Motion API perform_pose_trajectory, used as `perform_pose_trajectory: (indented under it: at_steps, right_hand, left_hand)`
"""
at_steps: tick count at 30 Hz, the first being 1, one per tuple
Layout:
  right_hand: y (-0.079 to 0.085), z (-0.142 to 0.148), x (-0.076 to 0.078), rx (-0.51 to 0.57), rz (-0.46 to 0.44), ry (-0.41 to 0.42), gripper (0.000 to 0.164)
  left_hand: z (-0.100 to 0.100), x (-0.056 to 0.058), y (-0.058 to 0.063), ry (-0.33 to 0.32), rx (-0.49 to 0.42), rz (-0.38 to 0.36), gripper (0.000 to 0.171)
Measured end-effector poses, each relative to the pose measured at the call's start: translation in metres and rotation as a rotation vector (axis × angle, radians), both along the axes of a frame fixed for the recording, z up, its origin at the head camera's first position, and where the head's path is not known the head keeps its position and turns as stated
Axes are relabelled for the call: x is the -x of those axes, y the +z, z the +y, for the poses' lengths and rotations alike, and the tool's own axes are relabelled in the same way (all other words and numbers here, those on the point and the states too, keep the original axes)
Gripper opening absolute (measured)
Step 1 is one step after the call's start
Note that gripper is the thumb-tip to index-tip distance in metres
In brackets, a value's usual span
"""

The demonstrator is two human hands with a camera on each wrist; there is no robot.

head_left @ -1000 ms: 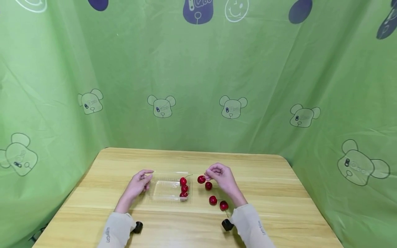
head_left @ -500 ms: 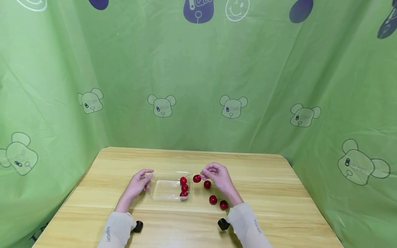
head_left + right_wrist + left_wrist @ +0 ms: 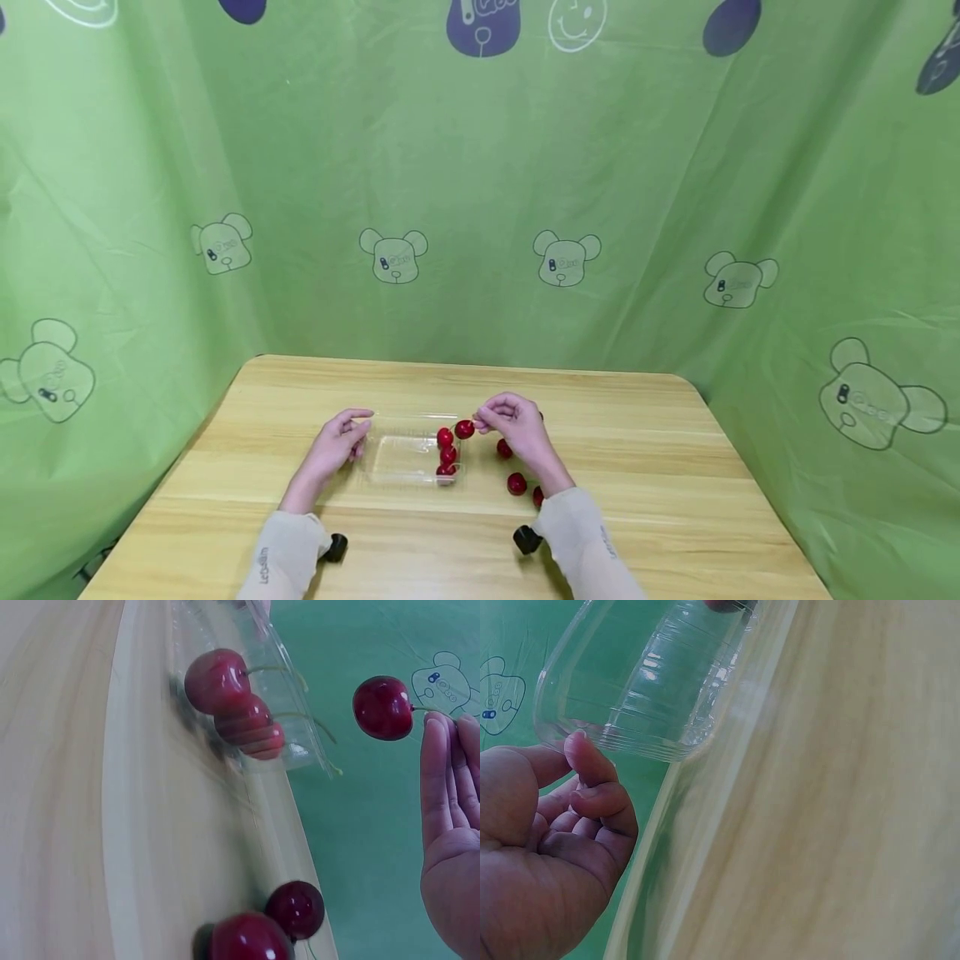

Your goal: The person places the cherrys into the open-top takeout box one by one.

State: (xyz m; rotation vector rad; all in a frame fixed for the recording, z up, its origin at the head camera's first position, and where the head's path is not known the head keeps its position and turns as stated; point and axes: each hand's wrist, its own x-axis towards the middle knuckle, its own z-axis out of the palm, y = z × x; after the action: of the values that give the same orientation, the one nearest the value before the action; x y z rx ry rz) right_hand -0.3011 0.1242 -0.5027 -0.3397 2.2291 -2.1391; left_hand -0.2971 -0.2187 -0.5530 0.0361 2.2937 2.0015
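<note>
Right hand [image 3: 517, 427] pinches cherry [image 3: 382, 708] by stem [image 3: 424, 709]; left hand [image 3: 337, 442] grips clear plastic tray [image 3: 405, 458]; stem slipping could drop cherry right of tray.

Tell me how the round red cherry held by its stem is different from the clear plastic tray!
The round red cherry is solid-coloured; the rectangular clear plastic tray is see-through. The cherry is smaller than the tray. The right hand holds the cherry by its stem; the tray rests on the wood-grained table. Both look shiny.
</note>
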Motion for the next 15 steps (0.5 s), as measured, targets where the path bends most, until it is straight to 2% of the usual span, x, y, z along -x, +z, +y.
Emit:
perform_pose_trajectory:
  at_steps: [15]
  right_hand:
    - [-0.008,-0.026,0.008,0.045,-0.069,-0.027,0.014]
  left_hand:
    - [0.000,0.001,-0.001,-0.001,0.010,0.003,0.038]
